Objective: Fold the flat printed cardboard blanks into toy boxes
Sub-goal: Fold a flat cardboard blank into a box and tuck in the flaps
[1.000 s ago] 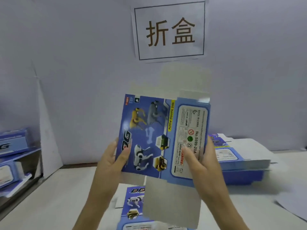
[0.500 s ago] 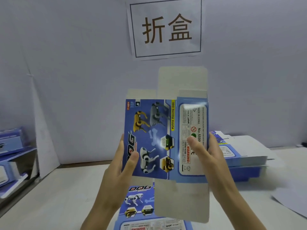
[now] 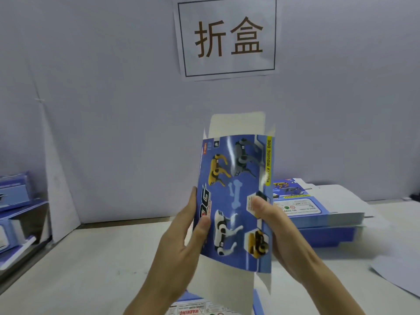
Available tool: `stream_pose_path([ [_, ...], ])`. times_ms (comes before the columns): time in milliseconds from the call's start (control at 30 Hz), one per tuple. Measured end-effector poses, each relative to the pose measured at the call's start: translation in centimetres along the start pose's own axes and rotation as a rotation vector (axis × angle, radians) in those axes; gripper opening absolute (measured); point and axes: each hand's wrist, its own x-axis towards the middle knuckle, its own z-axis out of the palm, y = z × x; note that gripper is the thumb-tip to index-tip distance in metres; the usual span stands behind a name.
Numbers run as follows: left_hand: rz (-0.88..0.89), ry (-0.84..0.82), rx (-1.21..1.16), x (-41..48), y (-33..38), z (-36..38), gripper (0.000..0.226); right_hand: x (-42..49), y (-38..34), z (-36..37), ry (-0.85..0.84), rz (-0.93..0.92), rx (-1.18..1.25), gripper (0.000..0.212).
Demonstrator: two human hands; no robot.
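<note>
I hold a blue printed cardboard blank (image 3: 236,192) upright in front of me, its robot-dog panel facing me. White flaps stick out above and below it. My left hand (image 3: 181,242) grips its left edge, thumb on the printed face. My right hand (image 3: 279,233) grips the right edge, thumb on the front and fingers behind. The side panel with the warning label is turned back out of sight.
A stack of flat blanks (image 3: 318,208) lies on the table (image 3: 95,264) at the right. Another blank (image 3: 200,308) lies flat under my hands. Folded blue boxes (image 3: 16,192) sit on a shelf at the left. A sign (image 3: 227,37) hangs on the back wall.
The label side panel, facing me before, has swung back behind the front panel. My right thumb moved from that panel onto the front panel's right edge. The blank now looks narrower.
</note>
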Motion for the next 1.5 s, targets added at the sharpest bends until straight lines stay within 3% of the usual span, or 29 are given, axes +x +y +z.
stream_pose_path([
  [133, 0.036, 0.080, -0.112, 0.5, 0.9, -2.3, 0.054, -0.6, -0.4, 0.0, -0.039, -0.005, -0.016, 0.034],
  [233, -0.128, -0.042, -0.238, 0.6, 1.1, -4.3, 0.098, -0.9, -1.0, 0.3, -0.070, 0.050, -0.102, 0.037],
  [267, -0.169, -0.042, -0.213, 0.6, 1.1, -4.6, 0.102, -1.0, -1.1, 0.3, -0.092, 0.053, -0.133, 0.036],
  [367, -0.163, 0.212, 0.000, 0.6, -0.1, -4.2, 0.084, -0.9, -0.9, 0.3, -0.040, 0.027, -0.236, 0.048],
  [467, -0.161, 0.371, 0.014, 0.9, -0.9, -3.8, 0.056, -0.8, -0.8, 0.3, 0.037, 0.025, -0.274, 0.032],
  [533, -0.175, 0.355, -0.110, 1.1, -0.9, -4.2, 0.050, -0.7, -0.9, 0.0, 0.015, 0.033, -0.257, 0.038],
  [600, -0.194, 0.230, -0.256, 0.9, -0.7, -4.7, 0.060, -0.6, -1.3, -0.5, 0.026, 0.044, -0.191, 0.048],
  [700, -0.198, 0.054, -0.355, 0.7, -0.5, -4.7, 0.070, -0.7, -1.5, -0.8, 0.059, -0.010, -0.171, 0.044],
  [867, -0.198, 0.142, -0.344, 0.6, -0.6, -3.7, 0.033, -0.7, -1.2, -0.9, 0.177, -0.118, -0.142, 0.025],
  [1000, -0.199, 0.086, -0.275, 0.3, -0.2, -3.5, 0.041, -0.8, -1.6, -1.4, 0.160, -0.051, -0.152, 0.023],
  [1100, -0.216, 0.086, -0.345, 0.2, -0.4, -3.2, 0.030, -1.0, -1.9, -1.7, 0.136, -0.014, -0.127, 0.026],
  [1267, -0.203, 0.115, -0.332, 0.1, -0.3, -3.1, 0.027, -1.2, -2.2, -1.1, 0.110, -0.128, -0.156, 0.022],
  [1400, -0.181, 0.103, -0.371, 0.1, -0.3, -3.5, 0.036, -1.2, -2.3, -0.8, 0.079, -0.113, -0.122, 0.018],
  [1500, -0.174, 0.117, -0.382, 0.1, -0.3, -3.4, 0.023, -1.1, -2.2, -0.7, 0.130, -0.119, -0.132, 0.025],
])
